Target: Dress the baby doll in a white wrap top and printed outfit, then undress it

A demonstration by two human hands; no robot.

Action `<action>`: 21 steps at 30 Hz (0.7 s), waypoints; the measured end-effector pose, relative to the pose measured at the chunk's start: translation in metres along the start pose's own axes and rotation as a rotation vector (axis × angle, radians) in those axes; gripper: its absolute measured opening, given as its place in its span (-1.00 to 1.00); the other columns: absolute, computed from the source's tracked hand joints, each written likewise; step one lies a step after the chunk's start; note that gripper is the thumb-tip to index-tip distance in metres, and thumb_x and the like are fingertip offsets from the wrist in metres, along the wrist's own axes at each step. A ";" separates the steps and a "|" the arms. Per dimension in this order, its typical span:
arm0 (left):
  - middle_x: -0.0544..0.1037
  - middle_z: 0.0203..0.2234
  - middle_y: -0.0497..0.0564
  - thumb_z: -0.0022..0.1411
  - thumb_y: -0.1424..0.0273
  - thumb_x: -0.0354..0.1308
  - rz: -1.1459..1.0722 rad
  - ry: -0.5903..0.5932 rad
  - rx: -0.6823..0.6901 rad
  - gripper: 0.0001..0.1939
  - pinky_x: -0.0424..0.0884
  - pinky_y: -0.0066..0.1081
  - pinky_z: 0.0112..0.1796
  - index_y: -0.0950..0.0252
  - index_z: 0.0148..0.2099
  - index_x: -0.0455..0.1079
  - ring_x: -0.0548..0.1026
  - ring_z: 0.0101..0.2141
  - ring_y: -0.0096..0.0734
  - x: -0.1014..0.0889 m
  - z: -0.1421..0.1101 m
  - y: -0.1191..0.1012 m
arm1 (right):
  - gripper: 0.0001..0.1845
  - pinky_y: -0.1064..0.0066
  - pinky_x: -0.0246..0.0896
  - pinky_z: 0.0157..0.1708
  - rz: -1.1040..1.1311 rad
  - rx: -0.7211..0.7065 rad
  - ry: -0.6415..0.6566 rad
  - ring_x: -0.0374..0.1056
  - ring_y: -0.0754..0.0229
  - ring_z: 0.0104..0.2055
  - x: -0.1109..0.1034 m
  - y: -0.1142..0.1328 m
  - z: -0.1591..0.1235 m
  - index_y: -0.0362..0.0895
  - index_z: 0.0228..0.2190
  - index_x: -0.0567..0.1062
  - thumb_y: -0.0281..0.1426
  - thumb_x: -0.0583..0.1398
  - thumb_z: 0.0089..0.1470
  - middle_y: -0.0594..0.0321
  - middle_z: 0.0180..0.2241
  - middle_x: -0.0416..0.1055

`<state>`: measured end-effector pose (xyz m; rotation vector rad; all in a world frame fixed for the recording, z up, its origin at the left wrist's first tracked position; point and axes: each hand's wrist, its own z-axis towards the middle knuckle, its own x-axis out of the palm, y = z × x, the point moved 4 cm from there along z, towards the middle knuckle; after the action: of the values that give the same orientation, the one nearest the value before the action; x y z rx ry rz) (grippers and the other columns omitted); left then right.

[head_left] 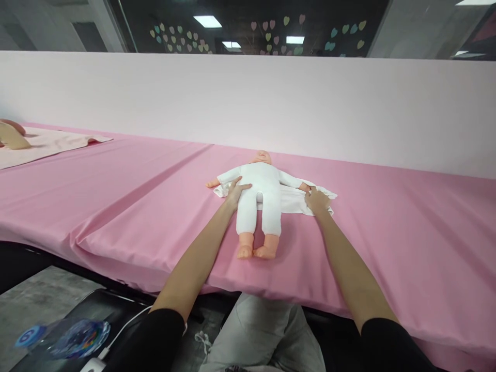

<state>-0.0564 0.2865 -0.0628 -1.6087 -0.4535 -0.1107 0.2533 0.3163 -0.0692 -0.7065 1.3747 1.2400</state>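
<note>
1. Doll (261, 175) in a white suit: it lies on its back, arms spread, in the middle of the counter (395, 227) in front of you. Its head points to the wall and its bare feet towards you.
2. Your left hand (237, 195) is open against the doll's side at the hip, with the thumb reaching over its front.
3. Your right hand (318, 201) is closed on the white cloth (296, 201), right beside the doll's hand. This cloth runs beneath the doll and shows on both sides of it, rumpled at the ends.
4. A pink sheet (155, 170) covers the counter and hangs over the edge nearest you, with long creases on either side of the doll.
5. At the far left of the counter you have a pale cloth (58, 140) spread flat, with a beige, rounded thing (14, 135) on it, cut off by the view.
6. Behind the counter stands a plain white wall (248, 98); above it is dark glass (232, 13) with heart shapes in several colours and bright ceiling lights showing.
7. Low on your left, a clear bottle (79, 338) with a blue cap lies on a black seat (112, 310), near a white cable (126, 324). The floor (42, 292) there is mottled grey.
</note>
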 end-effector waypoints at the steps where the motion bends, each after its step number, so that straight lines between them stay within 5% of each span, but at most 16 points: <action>1: 0.46 -0.07 0.16 -0.18 0.53 0.35 -0.012 0.003 -0.001 -0.15 0.49 -0.28 -0.27 0.19 0.20 0.16 0.52 -0.24 -0.21 0.001 -0.002 0.001 | -0.55 0.12 0.18 -0.14 -0.010 -0.010 0.008 0.32 -0.06 -0.06 0.001 0.000 0.001 -0.09 0.09 0.27 -0.27 -0.09 0.22 0.00 -0.10 0.39; 15: 0.46 -0.11 0.13 -0.17 0.52 0.34 -0.048 0.043 -0.021 -0.15 0.48 -0.27 -0.31 0.12 0.19 0.14 0.52 -0.31 -0.27 0.000 -0.003 0.006 | -0.44 0.16 0.19 -0.12 0.050 0.138 0.133 0.33 -0.08 -0.05 0.001 -0.004 0.028 -0.17 0.02 0.32 -0.23 0.12 -0.03 -0.02 -0.14 0.42; 21: 0.48 -0.18 0.08 -0.16 0.48 0.36 -0.074 0.085 -0.037 -0.10 0.49 -0.23 -0.31 0.06 0.22 0.07 0.52 -0.34 -0.27 0.001 -0.005 0.008 | -0.47 0.27 0.20 -0.28 0.108 0.140 0.201 0.39 0.07 -0.33 -0.004 -0.008 0.025 -0.02 0.03 0.30 -0.10 0.07 0.05 0.21 -0.38 0.46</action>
<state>-0.0518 0.2819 -0.0694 -1.6168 -0.4473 -0.2437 0.2701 0.3365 -0.0641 -0.6797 1.6675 1.1670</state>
